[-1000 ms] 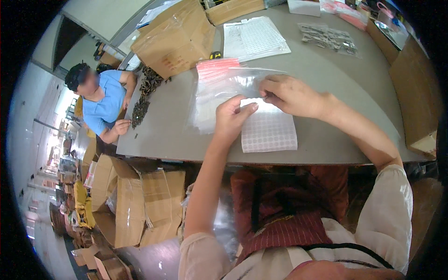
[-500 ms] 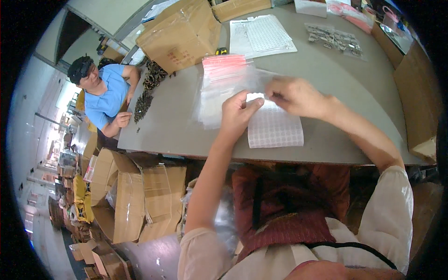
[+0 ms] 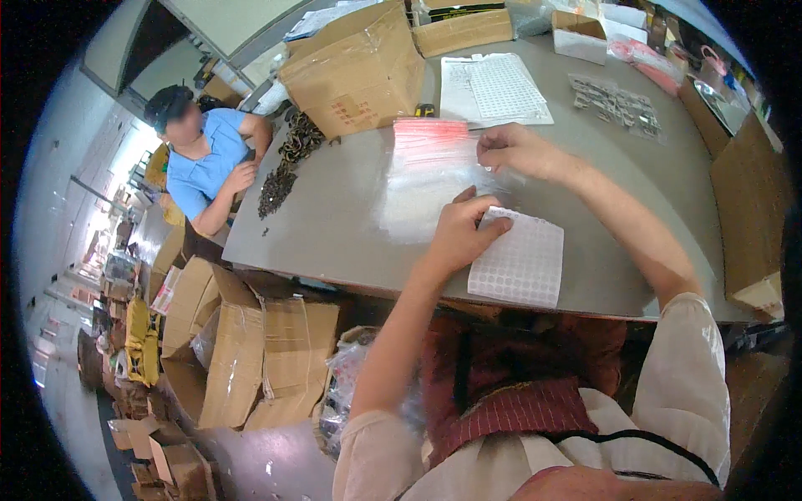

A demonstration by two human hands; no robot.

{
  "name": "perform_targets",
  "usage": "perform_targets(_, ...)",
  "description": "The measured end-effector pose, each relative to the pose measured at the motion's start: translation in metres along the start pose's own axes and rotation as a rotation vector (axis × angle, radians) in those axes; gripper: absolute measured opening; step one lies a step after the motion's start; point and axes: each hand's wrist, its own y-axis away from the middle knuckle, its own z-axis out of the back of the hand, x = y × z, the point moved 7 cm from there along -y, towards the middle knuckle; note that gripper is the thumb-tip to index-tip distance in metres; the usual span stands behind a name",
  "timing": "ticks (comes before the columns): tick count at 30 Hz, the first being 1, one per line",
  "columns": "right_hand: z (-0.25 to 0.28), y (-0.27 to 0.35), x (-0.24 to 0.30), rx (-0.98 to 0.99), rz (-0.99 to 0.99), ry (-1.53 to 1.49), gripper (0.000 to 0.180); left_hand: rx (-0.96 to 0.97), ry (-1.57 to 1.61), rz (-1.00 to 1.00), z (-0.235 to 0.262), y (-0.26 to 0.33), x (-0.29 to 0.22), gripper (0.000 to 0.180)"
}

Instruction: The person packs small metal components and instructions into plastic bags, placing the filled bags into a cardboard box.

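Several flattened cardboard boxes [image 3: 251,351] lie on the floor at the lower left of the frame, below the edge of the grey table [image 3: 334,225]. At the upper left a person in a blue shirt [image 3: 205,163] sits at the table's far corner, just beside a dark heap of small metal parts [image 3: 284,163]. Right of that heap, at the top of the frame, stands a large brown carton [image 3: 355,67]. Near the middle lies a clear plastic bag with a pink strip along its top [image 3: 426,171], flat on the table. My left hand [image 3: 464,230] sits at the centre of the frame, fingers curled and thumb pressing down on the upper left corner of a white sheet of small round stickers [image 3: 520,260], which lies flat near the table's front edge. My right hand [image 3: 514,150] is just above it, closed in a narrow pinch at the bag's right edge; I cannot tell whether anything small is between the fingertips. Beyond it, toward the top, rests a printed paper sheet [image 3: 493,88], and farther right a scatter of small clear packets [image 3: 614,102]. At the far right stands another cardboard box [image 3: 748,209].
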Motion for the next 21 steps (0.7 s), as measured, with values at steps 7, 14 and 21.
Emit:
perform_targets(7, -0.011, -0.009, -0.025, 0.118, -0.263, 0.372, 0.026, 0.046, 0.153, 0.196, -0.003, 0.005, 0.003, 0.023)
perform_targets(14, 0.012, 0.007, -0.028, 0.244, -0.455, 0.478, 0.026, 0.088, -0.153, 0.013, -0.012, 0.02, -0.019, 0.021)
perform_targets(21, 0.001, 0.02, -0.008, 0.367, -0.329, 0.523, 0.024, 0.066, -0.108, -0.085, -0.03, 0.027, -0.031, 0.024)
